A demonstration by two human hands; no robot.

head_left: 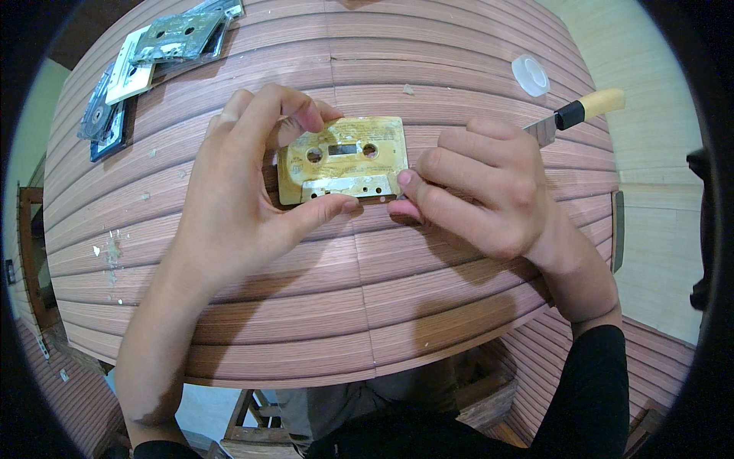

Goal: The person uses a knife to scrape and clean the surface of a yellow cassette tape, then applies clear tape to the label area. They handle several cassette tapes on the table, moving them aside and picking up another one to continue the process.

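Observation:
A worn, yellowed cassette tape point(390, 145) is in the middle of the table, its two hub holes and dark central window facing up. My left hand point(237, 176) curls round its left side, fingertips at the top edge and thumb along the bottom edge. At the cassette's lower right corner, my right hand point(489, 183) is closed in a pinch; whatever sits between thumb and forefinger is too small to make out. Beyond the right knuckles lies a knife point(569, 115) with a yellow and black handle, its blade partly hidden by that hand.
Several cassettes point(180, 38) lie piled at the far left, with a white one point(130, 67) among them. A translucent round roll or ring point(531, 75) rests at the far right. Small whitish scraps point(113, 249) dot the wood-patterned table point(306, 336), mostly on the left.

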